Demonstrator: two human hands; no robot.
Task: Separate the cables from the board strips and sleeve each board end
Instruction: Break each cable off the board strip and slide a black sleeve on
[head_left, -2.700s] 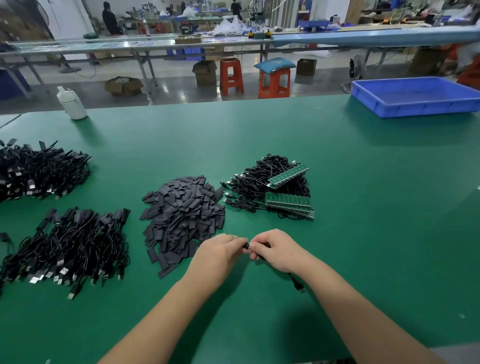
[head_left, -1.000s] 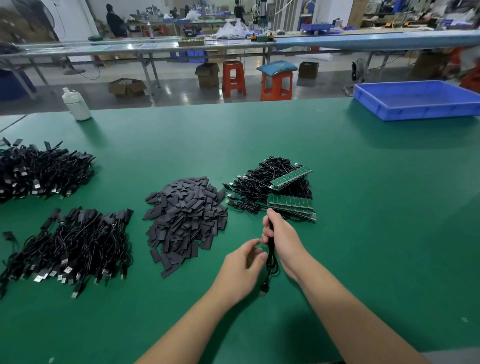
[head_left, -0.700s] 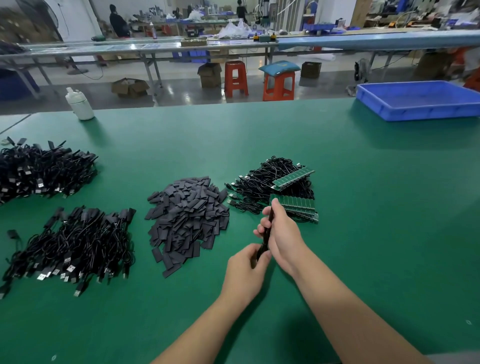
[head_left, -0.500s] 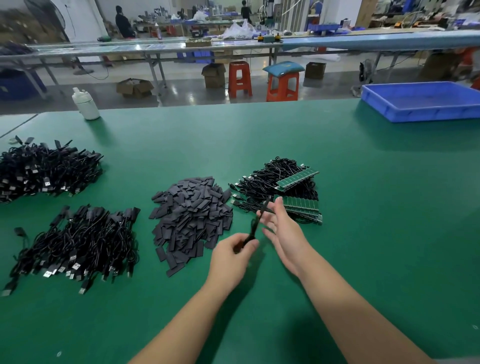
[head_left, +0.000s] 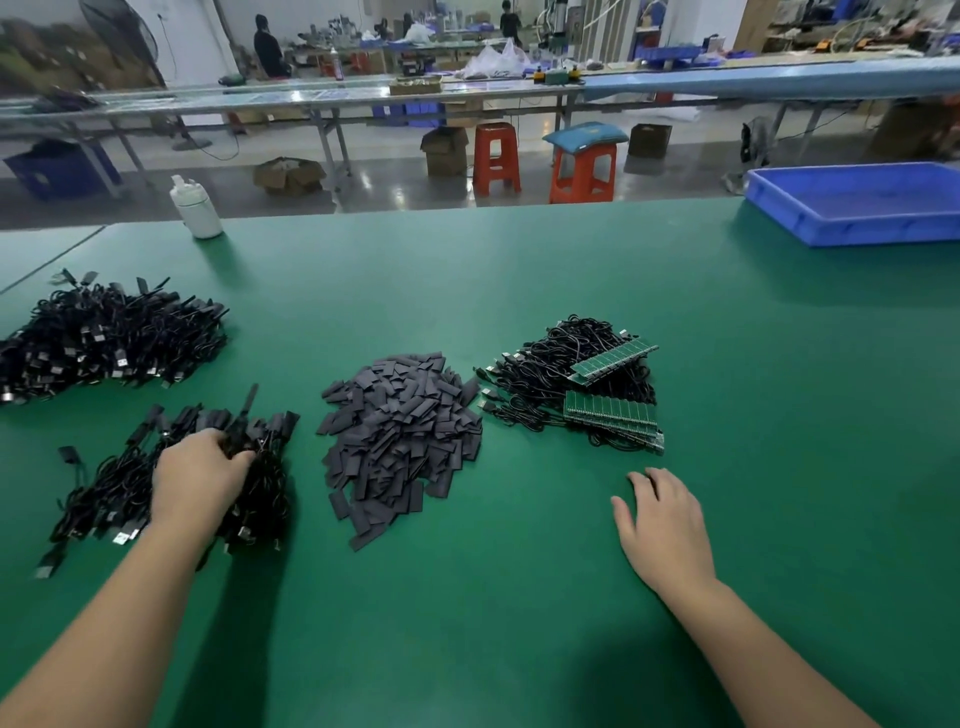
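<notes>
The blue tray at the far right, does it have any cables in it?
No, the blue tray shows only its bare inside; the cables lie in piles on the green table.

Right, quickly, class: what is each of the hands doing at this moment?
Left hand: fingers curled round a sleeved cable, over the finished cable pile.
Right hand: open, fingers relaxed, holding nothing, over the green table.

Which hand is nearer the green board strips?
Right. The right hand lies open on the mat just in front of the board strips; the left hand is far left, on the finished cable pile.
</notes>
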